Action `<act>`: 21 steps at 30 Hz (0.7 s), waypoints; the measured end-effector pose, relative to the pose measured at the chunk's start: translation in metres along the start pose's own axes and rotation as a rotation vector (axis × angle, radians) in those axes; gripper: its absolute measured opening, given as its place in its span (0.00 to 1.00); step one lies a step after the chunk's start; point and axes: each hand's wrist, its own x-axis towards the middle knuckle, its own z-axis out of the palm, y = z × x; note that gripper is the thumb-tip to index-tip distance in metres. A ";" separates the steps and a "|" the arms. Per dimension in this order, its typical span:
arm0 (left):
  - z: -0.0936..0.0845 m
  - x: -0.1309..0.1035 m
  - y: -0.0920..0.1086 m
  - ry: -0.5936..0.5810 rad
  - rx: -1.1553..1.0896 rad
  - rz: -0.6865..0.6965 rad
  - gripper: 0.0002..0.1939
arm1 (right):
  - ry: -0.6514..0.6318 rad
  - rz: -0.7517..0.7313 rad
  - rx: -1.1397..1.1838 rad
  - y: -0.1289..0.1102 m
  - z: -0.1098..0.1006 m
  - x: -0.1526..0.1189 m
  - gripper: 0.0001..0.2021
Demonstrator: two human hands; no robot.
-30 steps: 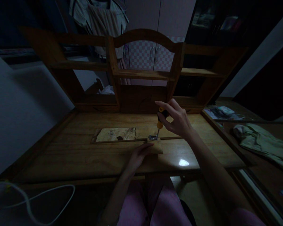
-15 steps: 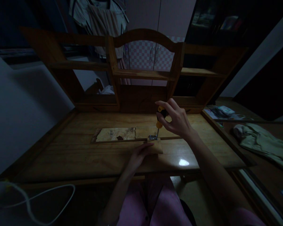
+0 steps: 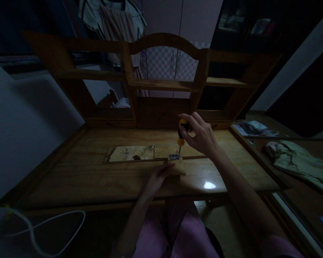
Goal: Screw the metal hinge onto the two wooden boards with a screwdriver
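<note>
A yellow-and-black screwdriver (image 3: 181,139) stands almost upright in my right hand (image 3: 200,134), with thumb and fingers closed around its handle. Its shaft runs down to a small metal fitting, perhaps a hinge (image 3: 174,156), where the tip touches or nearly touches; the exact contact is too dark to make out. The fitting sits at the far edge of a small light wooden block (image 3: 179,167). My left hand (image 3: 159,175) grips the left side of that block, fingers on top, against the desk. Its thumb is hard to see.
Behind the block, a long strip of board (image 3: 131,153) with a worn, peeled surface lies across the wooden desk (image 3: 97,182). A wooden shelf frame (image 3: 164,85) rises at the back. A white cable (image 3: 56,216) loops at lower left; folded clothing (image 3: 298,157) lies at right.
The screwdriver handle has turned slightly and leans a little more to the left, with my right fingers still around it. My left hand and the wooden block have stayed in place.
</note>
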 end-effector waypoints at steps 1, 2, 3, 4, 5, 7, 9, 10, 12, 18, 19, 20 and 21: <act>0.000 0.000 -0.001 -0.001 -0.003 0.002 0.16 | 0.001 0.000 0.001 0.000 0.000 0.000 0.17; 0.000 0.001 -0.002 -0.002 -0.006 0.007 0.16 | 0.000 0.001 0.002 0.000 0.000 0.000 0.17; 0.000 0.001 -0.002 -0.003 -0.008 0.011 0.16 | 0.000 0.002 0.001 0.000 0.000 -0.001 0.17; 0.000 0.001 -0.002 -0.002 -0.010 0.012 0.16 | 0.001 0.004 -0.001 0.000 0.000 -0.001 0.17; 0.000 0.001 -0.002 -0.003 -0.011 0.009 0.16 | 0.000 0.006 -0.003 0.000 0.000 -0.001 0.17; 0.000 0.000 0.000 0.000 -0.010 0.000 0.17 | 0.002 0.009 -0.005 -0.001 0.000 -0.001 0.17; 0.001 0.000 0.002 0.001 -0.008 -0.009 0.17 | 0.003 0.009 -0.001 -0.001 0.000 -0.001 0.17; 0.001 0.000 0.003 0.000 -0.008 -0.012 0.17 | 0.002 0.010 0.001 -0.001 0.000 -0.001 0.18; 0.000 0.000 0.003 -0.006 -0.009 -0.009 0.18 | 0.000 0.017 0.000 -0.002 0.000 0.000 0.17; -0.001 0.002 -0.006 -0.007 0.005 0.032 0.18 | 0.007 0.026 -0.018 -0.002 0.002 0.001 0.16; -0.001 0.002 -0.006 -0.004 0.011 0.028 0.18 | 0.010 0.026 -0.017 -0.001 0.002 0.001 0.16; -0.001 0.003 -0.006 0.000 0.017 0.024 0.18 | 0.013 0.025 -0.015 -0.001 0.002 0.001 0.16; -0.001 0.003 -0.005 0.003 0.021 0.021 0.18 | 0.019 0.023 -0.012 -0.001 0.002 0.001 0.15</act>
